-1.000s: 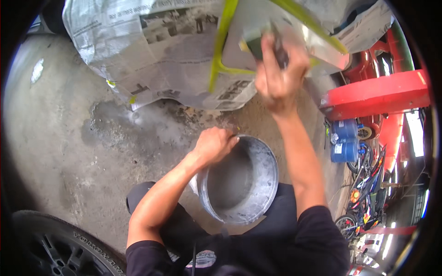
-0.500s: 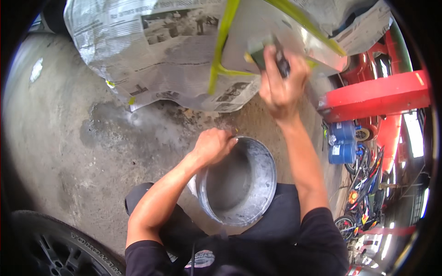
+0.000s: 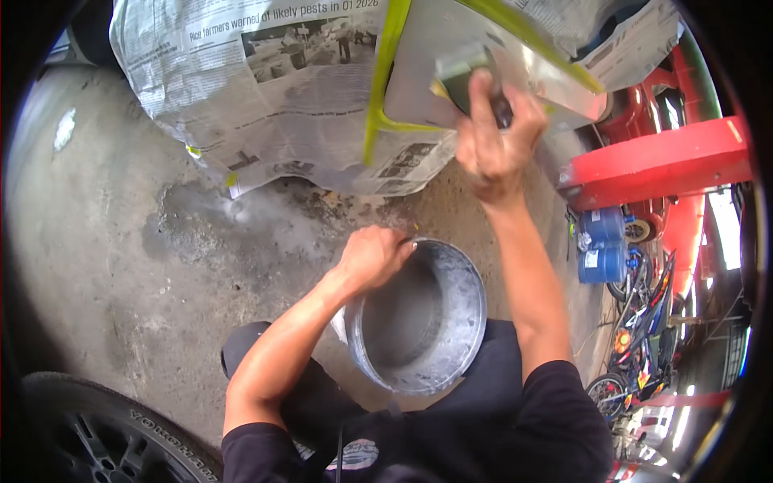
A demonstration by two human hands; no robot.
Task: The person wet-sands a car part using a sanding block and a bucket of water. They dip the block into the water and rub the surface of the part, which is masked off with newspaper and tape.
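My right hand (image 3: 501,137) is closed on a sanding block (image 3: 469,84), a dark flat piece with a pale top and a bit of yellow at its edge. The block lies against a smooth grey panel (image 3: 415,76), framed by yellow-green masking tape (image 3: 377,113). Slight blur covers the fingers and the block. Lower down, my left hand (image 3: 375,256) grips the rim of a grey-stained bucket (image 3: 460,322), its fingertips curled over the edge. The bucket stands tilted between my knees, with murky grey liquid inside.
Newspaper sheets (image 3: 266,105) cover the surface around the panel. Wet grey patches mark the concrete floor (image 3: 105,241). A car tyre (image 3: 153,439) is at lower left. To the right are a red lift arm (image 3: 660,165), blue water jugs (image 3: 602,264) and a motorcycle (image 3: 644,354).
My right hand and the block have shifted only slightly on the panel, and the block looks less smeared now. My left hand stays on the bucket rim.
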